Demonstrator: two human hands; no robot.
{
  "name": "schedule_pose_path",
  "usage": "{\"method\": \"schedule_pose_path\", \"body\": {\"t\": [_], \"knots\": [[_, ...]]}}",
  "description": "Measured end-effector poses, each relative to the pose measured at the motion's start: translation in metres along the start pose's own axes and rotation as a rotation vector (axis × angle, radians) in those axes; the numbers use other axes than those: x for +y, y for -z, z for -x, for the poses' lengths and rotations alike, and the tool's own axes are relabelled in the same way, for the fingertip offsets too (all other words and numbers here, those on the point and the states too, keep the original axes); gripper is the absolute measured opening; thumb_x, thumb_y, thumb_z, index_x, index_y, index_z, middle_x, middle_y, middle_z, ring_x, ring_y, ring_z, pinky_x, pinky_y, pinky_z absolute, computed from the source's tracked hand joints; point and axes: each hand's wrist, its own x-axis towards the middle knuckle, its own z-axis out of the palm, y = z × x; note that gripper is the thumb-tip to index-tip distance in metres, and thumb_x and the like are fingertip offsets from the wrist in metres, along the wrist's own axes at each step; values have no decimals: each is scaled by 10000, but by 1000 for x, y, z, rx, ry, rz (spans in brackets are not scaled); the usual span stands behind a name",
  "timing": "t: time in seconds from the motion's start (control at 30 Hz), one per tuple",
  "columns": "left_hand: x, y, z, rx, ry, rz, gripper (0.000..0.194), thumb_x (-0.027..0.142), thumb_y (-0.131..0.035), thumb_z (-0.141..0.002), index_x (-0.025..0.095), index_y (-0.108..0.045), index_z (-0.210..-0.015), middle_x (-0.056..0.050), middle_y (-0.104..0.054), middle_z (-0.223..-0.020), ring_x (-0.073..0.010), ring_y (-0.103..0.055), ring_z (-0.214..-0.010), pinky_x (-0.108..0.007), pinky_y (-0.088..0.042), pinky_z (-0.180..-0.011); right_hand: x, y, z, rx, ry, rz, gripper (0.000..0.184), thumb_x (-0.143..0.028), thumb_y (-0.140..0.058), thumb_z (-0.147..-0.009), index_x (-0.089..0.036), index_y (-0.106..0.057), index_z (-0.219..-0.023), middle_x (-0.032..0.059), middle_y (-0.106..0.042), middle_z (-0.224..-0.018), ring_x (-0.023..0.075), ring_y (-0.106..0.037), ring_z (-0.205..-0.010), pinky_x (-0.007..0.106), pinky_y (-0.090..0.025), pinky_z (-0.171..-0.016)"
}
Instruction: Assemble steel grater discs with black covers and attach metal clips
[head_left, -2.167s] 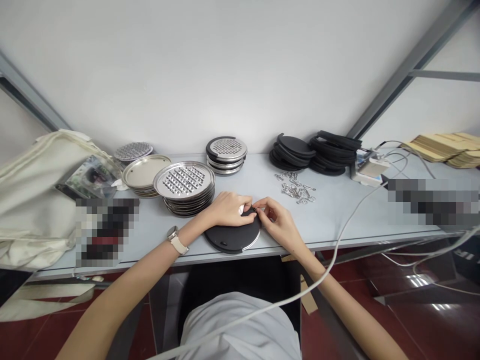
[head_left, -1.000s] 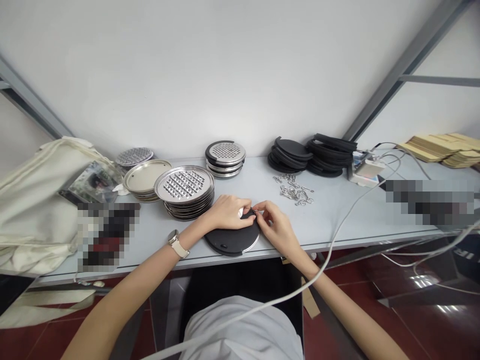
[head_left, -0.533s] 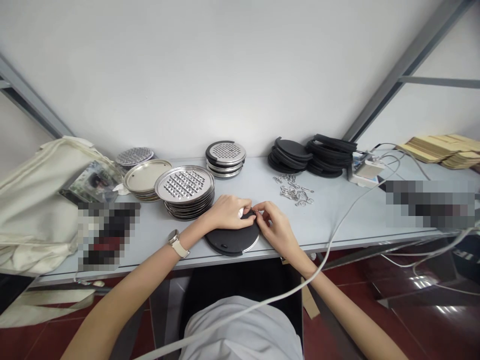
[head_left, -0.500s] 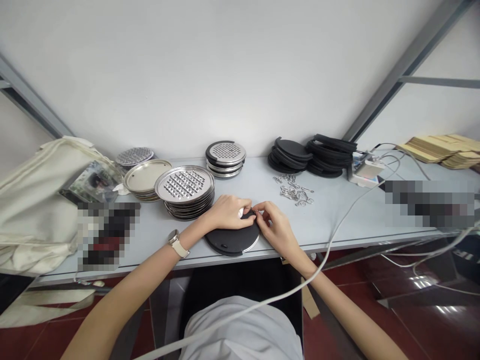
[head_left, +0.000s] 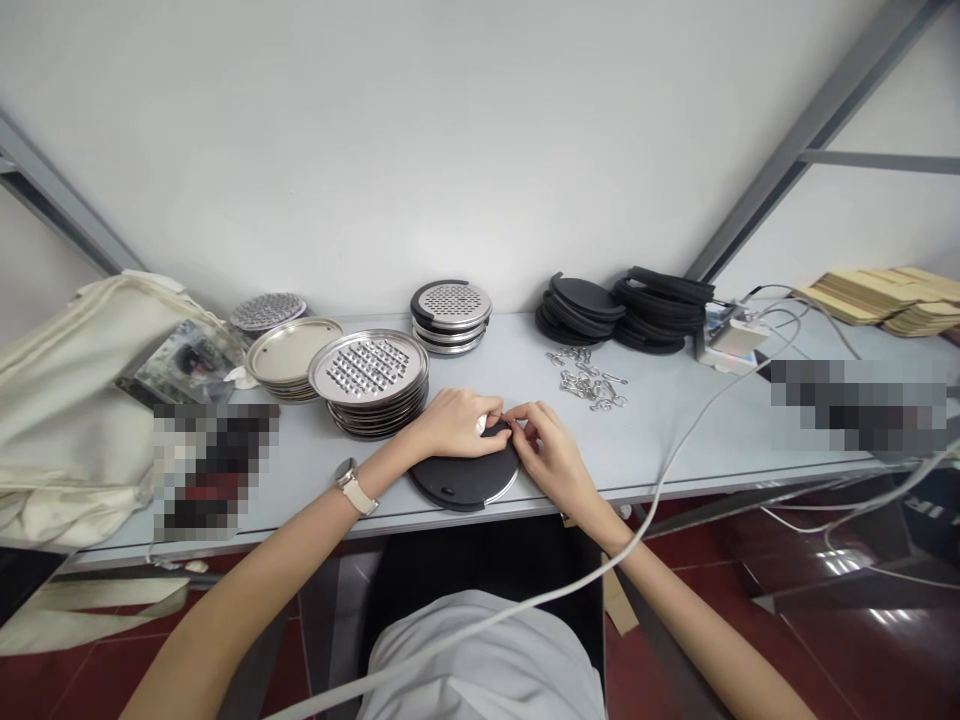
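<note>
A round black disc with a thin silvery rim on its right side lies at the table's front edge. Over its far part rests my left hand, closed with thumb and fingers on the disc's far right edge. Something white shows at one of its fingers. My right hand meets it there, thumb and fingertips pinched together at the rim. Whatever sits between those fingertips is too small to make out. Small wire hooks or clips lie loose beyond my right hand.
Stacked round metal graters stand close to my left forearm. Behind are plain metal discs, black-edged graters and black round covers. A white cable crosses over my right forearm. Wooden pieces lie far right.
Almost nothing differs. Both hands stay at the disc's far right edge, with at most a slight shift of the fingers.
</note>
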Motion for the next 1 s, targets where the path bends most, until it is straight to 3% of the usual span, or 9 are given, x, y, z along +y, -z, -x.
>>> {"method": "schedule_pose_path", "body": {"t": [0.53, 0.83, 1.0], "knots": [[2, 1, 0, 7, 9, -28, 228, 445, -539, -806, 224, -570, -760, 8, -637, -667, -174, -595, -641, -272, -272, -549, 2, -8, 1, 9, 76, 53, 215, -97, -368, -920, -221, -529, -990, 63, -488, -916, 196, -523, -815, 331, -471, -742], [-2, -1, -1, 29, -30, -21, 242, 445, -518, -818, 221, -524, -726, 19, -624, -656, -166, -580, -628, -274, -249, -546, -5, -9, 11, -47, 83, 202, 305, -83, -324, -922, -225, -511, -1117, 83, -458, -918, 221, -516, -810, 356, -480, -745], [-1, -2, 0, 37, -32, -34, 235, 445, -508, -825, 222, -534, -755, 17, -630, -666, -166, -579, -627, -275, -255, -551, -1, -8, 8, 11, 71, 87, 227, -123, -338, -942, -211, -522, -1040, 83, -486, -962, 194, -535, -821, 344, -483, -780]]}}
